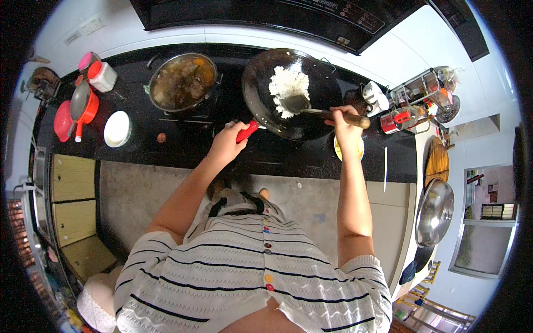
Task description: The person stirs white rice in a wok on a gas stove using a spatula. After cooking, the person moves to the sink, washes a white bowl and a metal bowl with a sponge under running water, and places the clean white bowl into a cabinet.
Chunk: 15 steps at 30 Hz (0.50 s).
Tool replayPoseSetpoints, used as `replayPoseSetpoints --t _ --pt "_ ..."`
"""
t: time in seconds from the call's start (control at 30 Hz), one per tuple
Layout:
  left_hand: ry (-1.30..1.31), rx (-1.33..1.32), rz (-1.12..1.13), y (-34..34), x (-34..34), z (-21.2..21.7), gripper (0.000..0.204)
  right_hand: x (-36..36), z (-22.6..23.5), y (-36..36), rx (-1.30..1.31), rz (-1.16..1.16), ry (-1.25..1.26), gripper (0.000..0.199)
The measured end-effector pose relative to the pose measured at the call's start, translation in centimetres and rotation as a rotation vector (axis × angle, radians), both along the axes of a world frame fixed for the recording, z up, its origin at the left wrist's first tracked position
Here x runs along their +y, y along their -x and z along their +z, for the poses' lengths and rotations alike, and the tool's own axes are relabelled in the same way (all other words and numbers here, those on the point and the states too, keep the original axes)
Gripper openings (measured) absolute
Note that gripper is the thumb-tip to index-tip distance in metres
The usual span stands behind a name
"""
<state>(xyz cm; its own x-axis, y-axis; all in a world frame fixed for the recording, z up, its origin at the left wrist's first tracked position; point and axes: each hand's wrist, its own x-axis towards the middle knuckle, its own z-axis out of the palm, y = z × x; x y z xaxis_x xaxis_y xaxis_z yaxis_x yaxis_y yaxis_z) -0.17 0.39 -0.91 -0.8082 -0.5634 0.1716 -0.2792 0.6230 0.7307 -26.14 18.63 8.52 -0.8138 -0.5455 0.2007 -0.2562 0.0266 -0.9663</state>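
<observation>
Head cam, looking straight down at a black stove counter [183,150]. The left hand [226,143] is wrapped tight around the red handle [247,131] of a big black wok [294,94], fingers closed on it. The wok sits at about 1 o'clock from the middle of the picture, with a pile of white rice [287,86] clumped in the upper half of the pan.

The right hand [345,121] is fisted around the wooden handle of a metal spatula [302,104]. The handle end pokes out toward 3 o'clock past the knuckles, and the blade sits in the wok right at the lower edge of the rice, touching it as far as I can tell.

At 9 o'clock from the wok, just beside it, there's a steel pot [182,83] of brownish stew on the other burner. Further out at 9 o'clock are a white bowl [117,129], a red pan with a grey lid [78,108], and a white jar with a red cap [100,76].

At 3 o'clock from the wok sits a rack of condiment containers [416,100], and down at 4 o'clock a shiny steel lid [434,211] rests on the side counter. Just under the right wrist there's a small yellowish dish [348,149], mostly hidden by the arm.
</observation>
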Motion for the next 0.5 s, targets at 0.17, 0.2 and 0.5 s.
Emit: replayPoseSetpoints --t 0.17,0.2,0.5 --pt "0.047 0.008 0.011 0.0 -0.2 0.1 0.038 1.1 2.5 -1.6 -0.085 -0.008 -0.266 0.009" --pt "0.049 0.01 -0.01 0.4 0.1 0.2 0.038 1.0 -0.6 -0.6 -0.08 -0.025 0.01 0.01" --pt "0.025 -0.027 0.009 -0.3 0.1 0.2 0.039 0.9 7.3 -0.1 0.219 0.015 -0.356 0.015"
